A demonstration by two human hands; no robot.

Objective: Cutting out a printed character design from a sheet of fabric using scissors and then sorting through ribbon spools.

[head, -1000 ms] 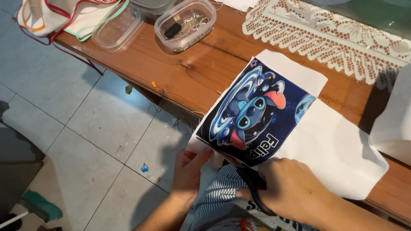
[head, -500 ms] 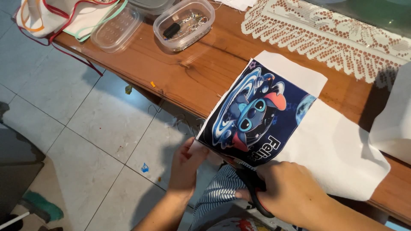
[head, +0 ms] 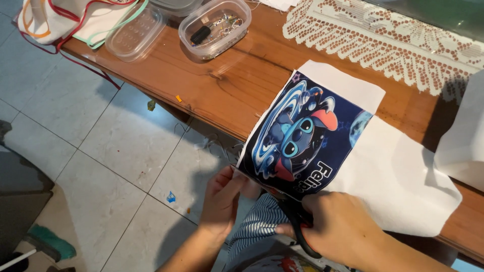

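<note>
Your right hand (head: 338, 229) gripped black scissors (head: 297, 226); your left hand (head: 224, 194) pinched the printed fabric's (head: 302, 136) near edge. The fabric overhung the wooden table (head: 222, 85). Farther off: clear plastic box (head: 214, 27), lace doily (head: 393, 38).

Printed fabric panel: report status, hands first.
Left hand pinches printed fabric panel at its corner. Right hand grips black scissors at the panel's lower edge. White cloth underneath; nothing blocking.
</note>
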